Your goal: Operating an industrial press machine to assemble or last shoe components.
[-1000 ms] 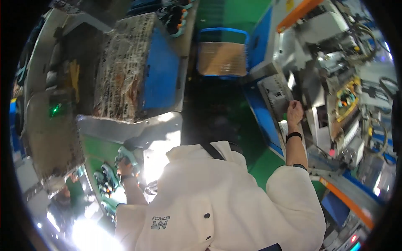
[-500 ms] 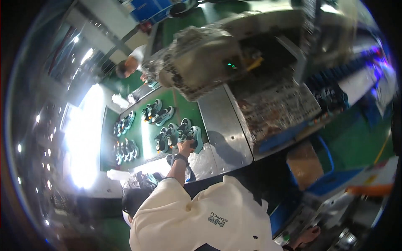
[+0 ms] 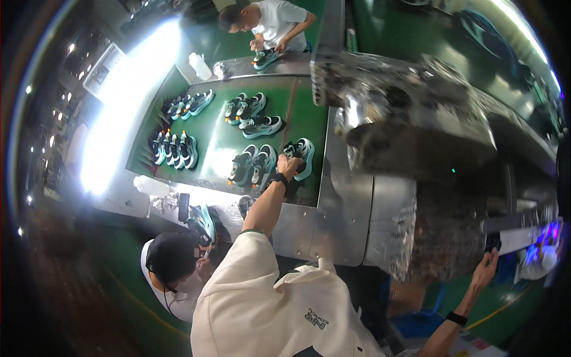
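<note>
On the green conveyor belt [image 3: 223, 140], my left hand [image 3: 289, 166] closes on a black sneaker with a pale turquoise sole [image 3: 306, 159]. Two like sneakers [image 3: 253, 165] stand just left of it. At the far right, my right hand [image 3: 486, 271] is raised with its fingers stretched upward. Their tips are at a small dark object [image 3: 492, 241] by the end of the machine, too small to make out.
More sneakers [image 3: 172, 149] stand in groups along the belt. A metal machine [image 3: 416, 137] with foil-like covering is to the right. A co-worker [image 3: 276, 27] handles a sneaker across the belt; another person in a black cap [image 3: 172, 256] works close by on my left.
My view has swung so the belt sits more fully in sight. My right hand has risen from low down to the machine's end. My left hand stays at the sneakers on the belt.
</note>
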A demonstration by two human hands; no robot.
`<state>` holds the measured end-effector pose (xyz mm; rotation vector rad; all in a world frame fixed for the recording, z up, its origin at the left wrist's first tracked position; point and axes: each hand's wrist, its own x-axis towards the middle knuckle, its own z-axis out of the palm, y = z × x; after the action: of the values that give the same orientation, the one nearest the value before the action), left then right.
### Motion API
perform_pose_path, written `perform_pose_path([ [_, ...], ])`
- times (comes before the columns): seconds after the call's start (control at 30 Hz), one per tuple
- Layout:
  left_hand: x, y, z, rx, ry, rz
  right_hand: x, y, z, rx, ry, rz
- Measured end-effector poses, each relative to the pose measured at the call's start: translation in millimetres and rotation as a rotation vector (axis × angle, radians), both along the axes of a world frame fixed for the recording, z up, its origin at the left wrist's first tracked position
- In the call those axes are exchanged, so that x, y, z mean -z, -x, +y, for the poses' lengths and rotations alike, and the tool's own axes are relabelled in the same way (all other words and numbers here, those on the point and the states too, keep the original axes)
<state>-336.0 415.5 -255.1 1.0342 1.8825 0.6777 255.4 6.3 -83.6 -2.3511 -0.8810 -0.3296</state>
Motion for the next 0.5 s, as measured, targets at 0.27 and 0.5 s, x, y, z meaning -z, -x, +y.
perform_pose_path([
  [0.27, 51, 66, 120, 0.099, 0.027, 0.318, 28, -53, -11, 0.061, 0.32, 0.056],
  [0.5, 86, 127, 193, 0.162, -0.203, 0.583, 33, -53, 104, -0.044, 0.41, -0.054],
])
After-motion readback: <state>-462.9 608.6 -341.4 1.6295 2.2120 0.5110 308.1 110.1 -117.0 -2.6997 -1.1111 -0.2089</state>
